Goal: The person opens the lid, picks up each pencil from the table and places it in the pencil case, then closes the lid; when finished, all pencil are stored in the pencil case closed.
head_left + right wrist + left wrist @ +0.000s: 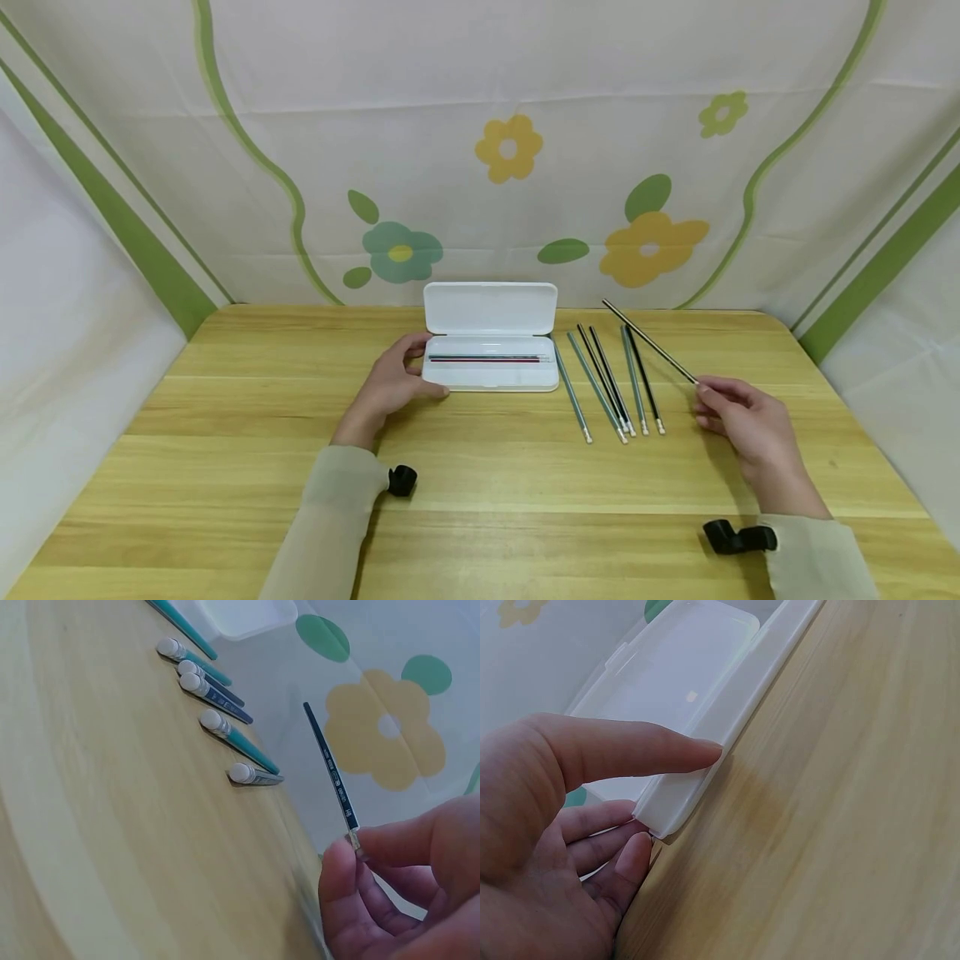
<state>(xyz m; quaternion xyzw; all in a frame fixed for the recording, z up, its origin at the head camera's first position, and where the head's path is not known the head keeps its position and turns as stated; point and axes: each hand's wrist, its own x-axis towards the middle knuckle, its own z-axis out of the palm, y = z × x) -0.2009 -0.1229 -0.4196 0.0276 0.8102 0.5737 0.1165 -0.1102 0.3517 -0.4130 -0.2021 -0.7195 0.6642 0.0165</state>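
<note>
"Pencil (331, 766), dark one. Where was it from the pencil case (487, 377)?"

"Off the case's right side, up off the table (525, 500). Right hand (750, 425) pinched it near the eraser end; far end pointed away from the person, angled back leftward to the case's side."

"Axis?"

"Slanted. Case ran side to side, lid (491, 308) up, and the pencils inside (483, 360) lay lengthwise, eraser ends right. Held one was out of line with them. My judgement: the coming move hinged on that angle."

"Anything between?"

"Yep, loose pencils (612, 383), right of the case, between it and the right hand."

"Left hand (390, 379)?"

"Gripped the case's left end, thumb on its front wall, fingers round the end. Nearer the case, but the right hand alone had the dark pencil."
</note>
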